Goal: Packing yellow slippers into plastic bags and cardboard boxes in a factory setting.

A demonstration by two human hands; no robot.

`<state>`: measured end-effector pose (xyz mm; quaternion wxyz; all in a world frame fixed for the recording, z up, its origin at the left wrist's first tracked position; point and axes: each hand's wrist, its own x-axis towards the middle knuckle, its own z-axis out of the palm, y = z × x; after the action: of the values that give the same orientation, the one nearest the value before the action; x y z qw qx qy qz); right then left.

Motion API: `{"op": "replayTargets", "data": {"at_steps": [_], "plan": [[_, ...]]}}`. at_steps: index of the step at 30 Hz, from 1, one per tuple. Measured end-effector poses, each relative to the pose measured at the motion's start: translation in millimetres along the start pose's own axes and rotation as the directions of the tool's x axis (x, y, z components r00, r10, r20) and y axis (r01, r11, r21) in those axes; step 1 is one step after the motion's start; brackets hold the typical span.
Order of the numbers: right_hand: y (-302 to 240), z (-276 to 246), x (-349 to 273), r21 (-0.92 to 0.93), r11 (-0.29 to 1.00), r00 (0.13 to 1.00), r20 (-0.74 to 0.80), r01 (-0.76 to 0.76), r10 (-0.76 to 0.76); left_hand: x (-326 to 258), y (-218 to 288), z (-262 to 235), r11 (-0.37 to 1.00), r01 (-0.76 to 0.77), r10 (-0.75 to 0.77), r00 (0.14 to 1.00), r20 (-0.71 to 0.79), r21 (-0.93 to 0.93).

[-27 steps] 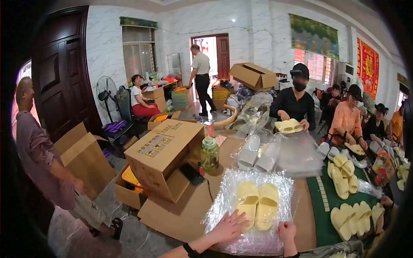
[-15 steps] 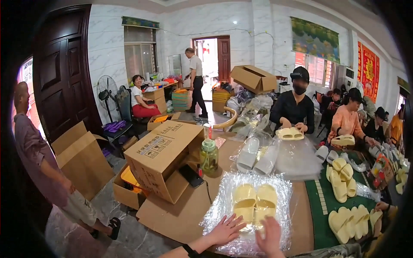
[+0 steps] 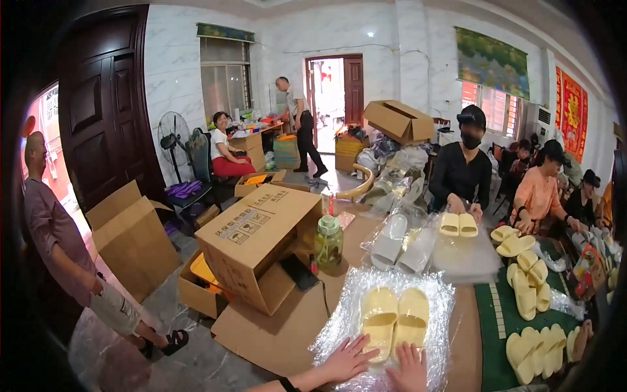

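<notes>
The walls (image 3: 339, 29) are clad in white, grey-veined panels. A dark panelled wooden door (image 3: 91, 111) occupies the upper left of the frame, beside a bright opening. A barred window (image 3: 224, 81) is located right of it, below a short patterned blind (image 3: 225, 32). At upper centre, daylight enters through a doorway (image 3: 328, 85) with a reddish-brown door leaf (image 3: 353, 91). The upper right contains a second window (image 3: 480, 101) under a green patterned blind (image 3: 491, 62), and red wall hangings (image 3: 573, 111). A standing fan (image 3: 171, 140), dark chair (image 3: 198, 153) and wooden desk (image 3: 250, 145) stand left of centre on glossy grey floor (image 3: 209, 353).
</notes>
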<state>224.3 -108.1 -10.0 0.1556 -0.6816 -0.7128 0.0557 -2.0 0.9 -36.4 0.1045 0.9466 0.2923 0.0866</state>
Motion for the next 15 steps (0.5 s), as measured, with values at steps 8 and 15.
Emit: {"op": "replayTargets", "data": {"at_steps": [8, 15], "plan": [[18.9, -5.1, -6.4, 0.013, 0.991, 0.990, -0.051, -0.131, 0.132, 1.8, 1.3, 2.8, 0.999, -0.018, 0.017, 0.999, -0.038, -0.049], [68.0, -5.7, -17.8, -0.120, 0.842, 0.850, -0.033, -0.526, 0.526, -3.2, -0.2, 11.1, 0.999, -0.011, 0.008, 0.999, -0.051, -0.043]]}}
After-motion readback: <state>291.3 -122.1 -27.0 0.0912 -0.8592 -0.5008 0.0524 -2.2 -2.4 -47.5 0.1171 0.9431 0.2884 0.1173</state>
